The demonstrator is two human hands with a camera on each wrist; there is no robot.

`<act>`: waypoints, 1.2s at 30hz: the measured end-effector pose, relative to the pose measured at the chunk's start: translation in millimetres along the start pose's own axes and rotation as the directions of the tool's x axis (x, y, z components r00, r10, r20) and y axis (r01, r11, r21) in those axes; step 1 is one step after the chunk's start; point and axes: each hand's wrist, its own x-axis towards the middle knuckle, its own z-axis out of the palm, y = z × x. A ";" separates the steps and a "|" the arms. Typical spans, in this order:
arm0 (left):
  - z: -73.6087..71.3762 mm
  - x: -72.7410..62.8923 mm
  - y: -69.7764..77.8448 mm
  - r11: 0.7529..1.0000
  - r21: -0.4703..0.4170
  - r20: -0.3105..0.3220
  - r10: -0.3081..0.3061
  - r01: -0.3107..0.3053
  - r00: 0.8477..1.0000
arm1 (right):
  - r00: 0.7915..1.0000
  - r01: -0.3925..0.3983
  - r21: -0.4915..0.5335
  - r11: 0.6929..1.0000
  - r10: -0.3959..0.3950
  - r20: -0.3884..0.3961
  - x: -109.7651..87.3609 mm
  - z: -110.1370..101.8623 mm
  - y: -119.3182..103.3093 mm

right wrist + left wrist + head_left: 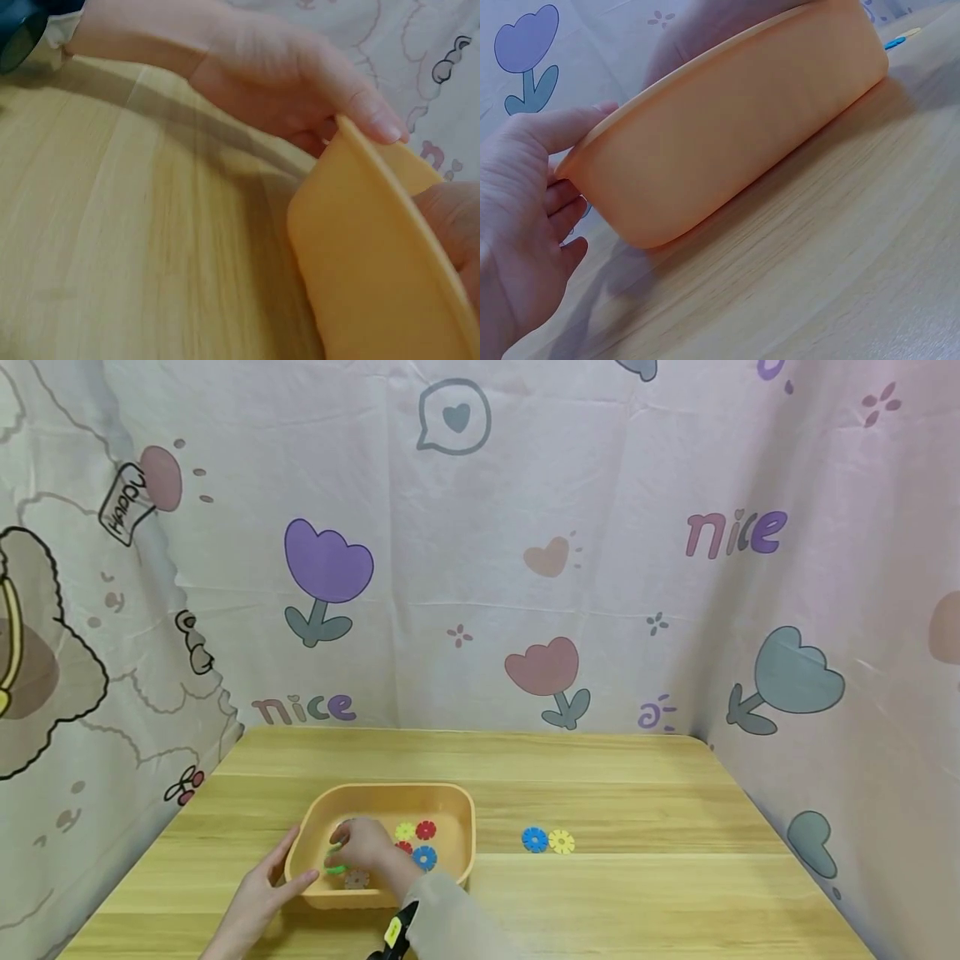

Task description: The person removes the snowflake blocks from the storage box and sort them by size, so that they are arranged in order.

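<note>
A yellow-orange plastic basin (463, 827) sits on the table. My left hand (258, 889) grips its near left corner, with the thumb (570, 126) over the rim and the other fingers outside the wall. Inside the basin is my right hand (367, 845), its curled fingers around a green piece (335, 869); I cannot tell whether they pinch it. To its right in the basin lie notched plastic discs: a light-green one (405, 832), a red one (426, 830) and a blue one (425, 858). A clear greyish disc (357, 880) lies near the front wall.
Right of the basin, a blue disc (535, 840) and a yellow disc (562, 842) lie side by side on the wooden table (637, 893). A printed cloth (480, 610) hangs behind the table and along its sides.
</note>
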 end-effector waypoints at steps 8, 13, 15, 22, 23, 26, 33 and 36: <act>-0.5 0.5 1.5 0.999 0.028 0.005 -0.020 0.020 1.000 | 0.999 -0.034 -0.070 0.997 0.035 0.011 0.0 5.6 4.0; -0.3 0.5 3.0 1.000 0.024 0.007 -0.019 0.019 1.000 | 0.997 -0.068 -0.119 0.991 0.071 0.022 -1.6 7.4 4.1; -0.3 0.4 3.1 1.000 0.016 0.008 -0.020 0.020 1.000 | 0.998 -0.059 -0.179 0.982 0.065 0.025 -1.1 8.0 4.1; 0.1 -0.5 3.3 0.999 0.025 0.007 -0.040 0.040 0.999 | 0.998 -0.040 -0.322 0.946 0.052 0.027 0.7 11.3 3.8; 0.2 -0.6 3.4 0.999 0.027 0.007 -0.041 0.041 0.999 | 0.998 -0.046 -0.320 0.946 0.058 0.026 0.4 11.3 3.5; 0.2 -0.8 3.9 0.999 0.025 0.007 -0.045 0.045 0.999 | 0.996 -0.072 -0.290 0.954 0.082 0.021 -0.5 10.9 2.7; -0.4 -0.8 3.3 0.999 0.016 0.006 -0.041 0.041 0.999 | 0.996 -0.077 -0.264 0.961 0.084 0.015 -3.6 9.1 0.9; 0.5 -0.8 2.6 0.999 0.033 -0.001 -0.035 0.035 0.999 | 0.996 -0.083 -0.264 0.961 0.085 -0.005 -4.7 8.3 1.4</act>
